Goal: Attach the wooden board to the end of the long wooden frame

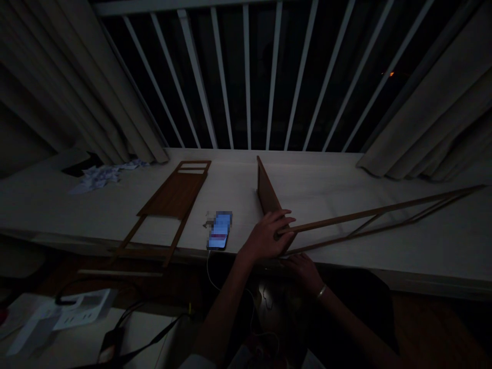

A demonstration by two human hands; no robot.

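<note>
White bars [248, 77] are standing behind a dim, pale ledge [234, 179], and I'm looking down on it from a distance. The wooden frame [338, 220] is lying right of the ledge's centre, its rails running from the front edge towards the right end, its panel [267, 192] standing on edge and pointing to the back edge. The left hand [269, 236] is gripping the joint of panel and rail, fingers part-closed; the right hand [302, 266] is resting low at the front edge, fingers bent, holding what I can't tell. I'm judging the wood stiff, fairly light, hardly fragile (that joint could be pinching, though). I'd be taking the rails, clear of it.
</note>
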